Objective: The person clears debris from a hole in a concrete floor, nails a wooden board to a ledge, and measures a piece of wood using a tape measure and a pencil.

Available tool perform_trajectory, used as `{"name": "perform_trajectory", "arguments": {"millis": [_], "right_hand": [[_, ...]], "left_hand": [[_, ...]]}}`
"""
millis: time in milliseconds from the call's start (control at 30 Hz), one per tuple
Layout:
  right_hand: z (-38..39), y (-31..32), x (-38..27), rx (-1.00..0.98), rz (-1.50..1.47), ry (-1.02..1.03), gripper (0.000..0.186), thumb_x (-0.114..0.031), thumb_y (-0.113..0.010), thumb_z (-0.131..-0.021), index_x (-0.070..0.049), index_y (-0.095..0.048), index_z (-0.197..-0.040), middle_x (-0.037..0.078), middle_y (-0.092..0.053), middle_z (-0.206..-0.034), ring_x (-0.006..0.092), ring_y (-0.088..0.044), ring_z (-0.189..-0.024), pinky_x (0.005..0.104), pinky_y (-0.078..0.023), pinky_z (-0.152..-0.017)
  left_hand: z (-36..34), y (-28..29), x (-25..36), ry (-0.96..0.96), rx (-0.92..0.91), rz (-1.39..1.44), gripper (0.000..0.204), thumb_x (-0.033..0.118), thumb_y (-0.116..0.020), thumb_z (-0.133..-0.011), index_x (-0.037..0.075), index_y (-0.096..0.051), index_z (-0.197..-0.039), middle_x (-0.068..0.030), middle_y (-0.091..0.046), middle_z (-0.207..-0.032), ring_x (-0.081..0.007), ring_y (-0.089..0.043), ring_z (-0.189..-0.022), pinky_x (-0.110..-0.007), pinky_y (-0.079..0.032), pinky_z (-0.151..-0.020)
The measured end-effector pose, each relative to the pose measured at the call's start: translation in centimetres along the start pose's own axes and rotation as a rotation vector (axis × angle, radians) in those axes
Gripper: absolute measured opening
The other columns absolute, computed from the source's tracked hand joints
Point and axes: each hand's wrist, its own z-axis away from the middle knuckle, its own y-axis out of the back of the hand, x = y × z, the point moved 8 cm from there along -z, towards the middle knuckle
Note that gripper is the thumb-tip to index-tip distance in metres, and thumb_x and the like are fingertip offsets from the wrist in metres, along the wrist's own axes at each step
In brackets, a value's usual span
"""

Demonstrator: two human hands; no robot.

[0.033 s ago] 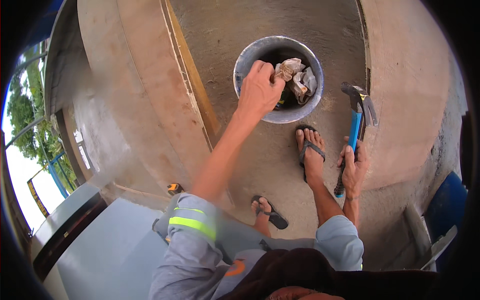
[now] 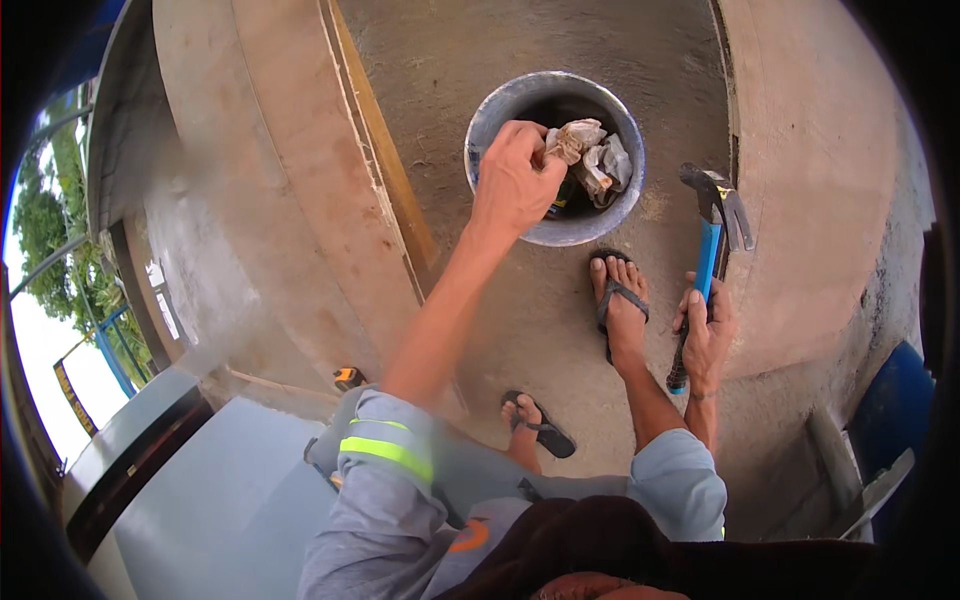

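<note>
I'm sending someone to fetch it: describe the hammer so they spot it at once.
Start at the round grey metal bucket on the concrete floor. To its right, the right hand grips a hammer upright beside the sandalled foot. It is the only tool with a bright blue handle, topped by a dark steel claw head.

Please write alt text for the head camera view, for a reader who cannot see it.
Seen from above, a person's left hand reaches into a round metal bucket holding crumpled paper, while the right hand grips a blue-handled claw hammer. Sandalled feet stand on bare concrete floor beside a wooden board.
</note>
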Motion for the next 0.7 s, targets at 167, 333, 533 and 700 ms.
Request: {"name": "perform_trajectory", "arguments": {"millis": [167,333,533,700], "right_hand": [[0.2,0.1,-0.2,0.000,0.010,-0.012,0.023,-0.015,-0.055,-0.098,0.002,-0.060,-0.112,0.000,-0.054,-0.068,0.0053,-0.051,-0.057,0.0222,-0.041,-0.051],[0.3,0.1,0.0,0.001,0.044,-0.026,0.022,-0.015,-0.055,-0.098,0.001,-0.061,-0.111,0.000,-0.054,-0.068,0.0053,-0.051,-0.057,0.0223,-0.041,-0.051],[0.5,-0.1,0.3,0.001,0.041,-0.027,0.022,-0.015,-0.054,-0.098,0.001,-0.061,-0.111,0.000,-0.054,-0.069,0.0057,-0.051,-0.057,0.0226,-0.041,-0.050],[0.4,-0.3,0.2,-0.004,0.013,-0.023,0.022,-0.015,-0.054,-0.098,0.002,-0.060,-0.111,0.000,-0.054,-0.069,0.0064,-0.052,-0.057,0.0231,-0.042,-0.050]], "left_hand": [[0.2,1.1,-0.1,0.114,-0.030,0.118,0.015,0.011,-0.068,-0.077,-0.003,-0.063,-0.076,-0.0124,-0.071,-0.083,-0.0144,-0.065,-0.074,-0.030,-0.051,-0.068],[0.4,0.9,-0.6,0.286,-0.139,0.434,0.016,0.010,-0.069,-0.085,-0.005,-0.069,-0.091,-0.0100,-0.072,-0.087,-0.0109,-0.066,-0.082,-0.026,-0.052,-0.075],[1.2,1.6,-3.3,0.367,-0.161,0.703,0.023,0.005,-0.068,-0.089,-0.006,-0.062,-0.108,-0.0129,-0.070,-0.100,-0.0153,-0.067,-0.090,-0.028,-0.055,-0.081],[1.7,2.4,-3.0,0.375,-0.106,0.894,0.031,0.008,-0.069,-0.090,-0.005,-0.057,-0.116,-0.0154,-0.069,-0.106,-0.0184,-0.068,-0.095,-0.030,-0.056,-0.085]]}}
